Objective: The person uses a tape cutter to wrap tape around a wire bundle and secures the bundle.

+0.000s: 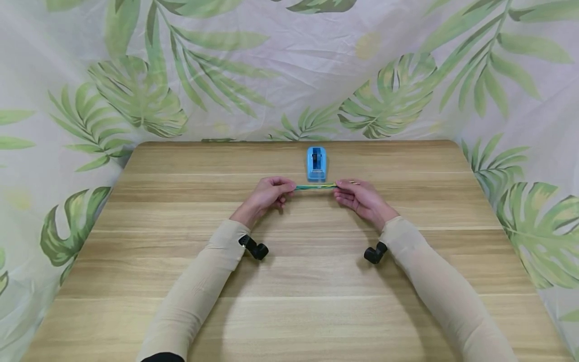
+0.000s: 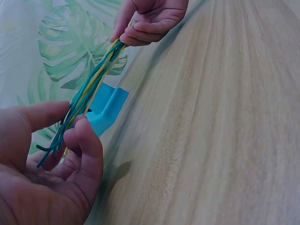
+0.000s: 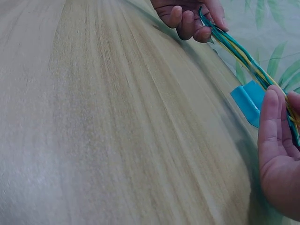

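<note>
Between the two hands stretches a thin bundle of green and yellow wires, held nearly level across the head view. The left hand pinches its left end between thumb and fingers; in the left wrist view, loose green tips poke out past the hand. At the other end, the right hand pinches the bundle, with short ends sticking out beyond its fingers. Just behind the wires stands a blue tape dispenser, which the bundle partly overlaps in the right wrist view.
Everything is over a wood-grain table, whose far edge runs close behind the dispenser. A leaf-patterned cloth hangs behind and at the sides. Small black cameras are worn on both wrists over beige sleeves.
</note>
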`<state>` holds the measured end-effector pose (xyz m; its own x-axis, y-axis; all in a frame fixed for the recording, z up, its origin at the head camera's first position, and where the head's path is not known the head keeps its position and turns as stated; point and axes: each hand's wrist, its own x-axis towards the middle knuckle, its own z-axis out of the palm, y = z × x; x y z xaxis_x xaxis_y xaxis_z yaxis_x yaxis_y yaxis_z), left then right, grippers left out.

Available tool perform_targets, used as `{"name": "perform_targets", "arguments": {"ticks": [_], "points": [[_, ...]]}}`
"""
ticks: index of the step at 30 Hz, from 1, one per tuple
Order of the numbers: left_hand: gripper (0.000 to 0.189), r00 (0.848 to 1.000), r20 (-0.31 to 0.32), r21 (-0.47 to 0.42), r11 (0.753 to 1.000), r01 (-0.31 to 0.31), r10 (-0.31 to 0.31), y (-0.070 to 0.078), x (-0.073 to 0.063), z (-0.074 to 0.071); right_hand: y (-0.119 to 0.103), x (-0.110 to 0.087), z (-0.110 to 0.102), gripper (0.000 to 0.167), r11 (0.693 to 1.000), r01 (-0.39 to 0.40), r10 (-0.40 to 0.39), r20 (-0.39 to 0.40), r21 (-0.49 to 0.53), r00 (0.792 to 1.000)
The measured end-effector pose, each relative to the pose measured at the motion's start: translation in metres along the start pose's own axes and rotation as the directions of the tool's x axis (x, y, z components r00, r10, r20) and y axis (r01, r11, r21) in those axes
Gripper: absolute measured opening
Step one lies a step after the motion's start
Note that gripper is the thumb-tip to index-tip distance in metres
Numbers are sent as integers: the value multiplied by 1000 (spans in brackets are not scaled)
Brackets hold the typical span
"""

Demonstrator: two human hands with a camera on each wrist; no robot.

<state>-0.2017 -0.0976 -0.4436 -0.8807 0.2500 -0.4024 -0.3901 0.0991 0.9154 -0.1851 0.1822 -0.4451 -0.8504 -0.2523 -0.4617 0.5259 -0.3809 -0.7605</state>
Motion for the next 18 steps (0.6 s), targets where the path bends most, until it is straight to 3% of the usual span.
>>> {"name": "perform_targets", "arguments": {"ticks": [10, 18], "points": [[36, 999, 0, -58, 998, 37, -37, 1, 3, 1, -3, 1, -3, 8, 1000, 4, -4, 26, 7, 1000], [36, 997, 1, -128, 988, 82, -83, 1, 2, 4, -3, 3, -6, 6, 1000, 26, -26, 50, -4, 998]]}}
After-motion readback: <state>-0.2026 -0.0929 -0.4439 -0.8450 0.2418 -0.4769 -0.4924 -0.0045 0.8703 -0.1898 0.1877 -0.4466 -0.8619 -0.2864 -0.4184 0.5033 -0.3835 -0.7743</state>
